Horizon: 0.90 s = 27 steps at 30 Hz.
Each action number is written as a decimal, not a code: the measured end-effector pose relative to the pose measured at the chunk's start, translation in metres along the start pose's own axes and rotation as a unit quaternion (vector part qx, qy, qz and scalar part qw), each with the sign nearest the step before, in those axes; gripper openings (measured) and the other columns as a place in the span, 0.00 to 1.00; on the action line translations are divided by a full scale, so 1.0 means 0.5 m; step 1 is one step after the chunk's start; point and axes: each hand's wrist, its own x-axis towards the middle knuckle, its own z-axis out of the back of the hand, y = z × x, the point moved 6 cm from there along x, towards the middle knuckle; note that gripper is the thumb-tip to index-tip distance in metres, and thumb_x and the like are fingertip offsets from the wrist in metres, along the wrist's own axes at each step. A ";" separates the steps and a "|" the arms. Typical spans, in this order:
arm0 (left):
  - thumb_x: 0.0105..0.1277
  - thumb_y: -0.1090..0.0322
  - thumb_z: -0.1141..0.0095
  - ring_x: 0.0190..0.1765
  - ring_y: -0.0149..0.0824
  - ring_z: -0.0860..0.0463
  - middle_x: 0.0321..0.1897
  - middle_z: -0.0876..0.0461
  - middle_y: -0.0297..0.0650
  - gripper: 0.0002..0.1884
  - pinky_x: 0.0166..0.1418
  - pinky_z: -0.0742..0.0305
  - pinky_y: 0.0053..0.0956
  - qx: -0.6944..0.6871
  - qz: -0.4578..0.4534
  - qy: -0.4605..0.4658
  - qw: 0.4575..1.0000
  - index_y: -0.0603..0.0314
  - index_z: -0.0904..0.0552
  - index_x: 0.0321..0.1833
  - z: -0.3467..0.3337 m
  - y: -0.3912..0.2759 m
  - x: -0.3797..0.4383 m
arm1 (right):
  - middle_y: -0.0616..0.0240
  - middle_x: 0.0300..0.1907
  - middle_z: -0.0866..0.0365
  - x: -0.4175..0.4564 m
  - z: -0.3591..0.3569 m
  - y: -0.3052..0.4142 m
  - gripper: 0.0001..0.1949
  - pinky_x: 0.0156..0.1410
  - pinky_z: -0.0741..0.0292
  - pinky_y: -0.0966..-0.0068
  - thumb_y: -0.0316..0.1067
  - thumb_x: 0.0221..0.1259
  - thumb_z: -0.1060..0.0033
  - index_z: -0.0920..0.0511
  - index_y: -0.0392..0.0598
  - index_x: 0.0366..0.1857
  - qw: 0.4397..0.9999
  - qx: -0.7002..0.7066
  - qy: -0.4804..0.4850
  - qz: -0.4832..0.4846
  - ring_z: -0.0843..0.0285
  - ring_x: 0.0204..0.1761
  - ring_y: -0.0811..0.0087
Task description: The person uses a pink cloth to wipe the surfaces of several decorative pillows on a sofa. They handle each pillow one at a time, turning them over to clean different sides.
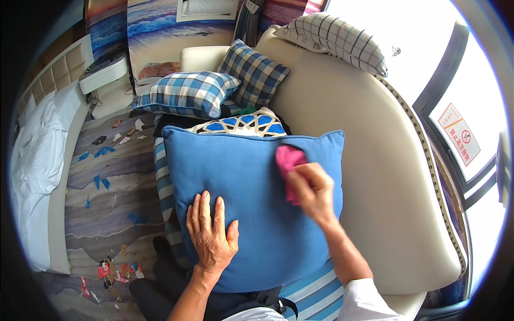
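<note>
A large blue cushion (253,248) with piped edges lies in front of me on the striped seat of a cream sofa. My left hand (211,232) rests on its lower left part, palm down, with the fingers apart and nothing held. A crumpled pink cloth (290,160) is pinched in my right hand (315,188), over the upper right part of the cushion; the hand is slightly blurred. Behind the blue cushion's top edge shows a white cushion with a blue geometric pattern (241,125).
Two checked cushions (186,92) (253,72) lie at the sofa's far end. A striped pillow (341,40) tops the cream backrest (385,160), beside a window. Scraps litter the patterned floor (116,236) at left, near a bed with white sheets (40,152).
</note>
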 end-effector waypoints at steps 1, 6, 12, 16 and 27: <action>0.75 0.55 0.44 0.76 0.63 0.32 0.76 0.32 0.61 0.29 0.78 0.40 0.58 -0.004 0.004 0.004 1.000 0.69 0.25 0.72 0.001 0.000 -0.003 | 0.62 0.32 0.19 -0.002 -0.055 0.040 0.06 0.31 0.23 0.71 0.31 0.63 0.27 0.14 0.47 0.40 0.992 -0.065 0.031 0.100 0.18 0.29 0.67; 0.76 0.54 0.45 0.73 0.65 0.30 0.73 0.31 0.62 0.28 0.76 0.37 0.59 -0.049 0.022 0.001 0.999 0.69 0.24 0.70 0.005 0.003 -0.049 | 0.59 0.34 0.22 -0.049 -0.243 0.188 0.10 0.35 0.20 0.66 0.28 0.56 0.24 0.13 0.45 0.41 0.963 0.031 0.179 0.201 0.19 0.32 0.58; 0.73 0.58 0.42 0.74 0.67 0.32 0.75 0.33 0.63 0.28 0.78 0.41 0.61 -0.030 0.050 0.015 0.998 0.66 0.24 0.72 0.019 0.016 -0.127 | 0.62 0.33 0.21 -0.009 -0.291 0.212 0.09 0.32 0.20 0.65 0.22 0.51 0.27 0.14 0.50 0.35 0.948 -0.045 0.149 0.278 0.19 0.32 0.58; 0.69 0.61 0.38 0.77 0.64 0.34 0.77 0.35 0.61 0.32 0.79 0.42 0.61 -0.070 0.069 -0.005 0.995 0.62 0.26 0.75 0.007 0.008 -0.142 | 0.57 0.32 0.20 0.120 -0.283 0.229 0.07 0.37 0.21 0.62 0.23 0.54 0.29 0.14 0.48 0.35 0.951 -0.035 0.037 0.304 0.18 0.33 0.55; 0.67 0.65 0.35 0.73 0.65 0.30 0.72 0.32 0.61 0.28 0.76 0.34 0.56 -0.145 0.110 -0.029 0.983 0.63 0.23 0.70 0.015 0.024 -0.216 | 0.61 0.33 0.25 -0.176 -0.411 0.241 0.06 0.33 0.18 0.66 0.28 0.53 0.31 0.17 0.50 0.35 0.813 -0.162 0.411 0.379 0.17 0.35 0.62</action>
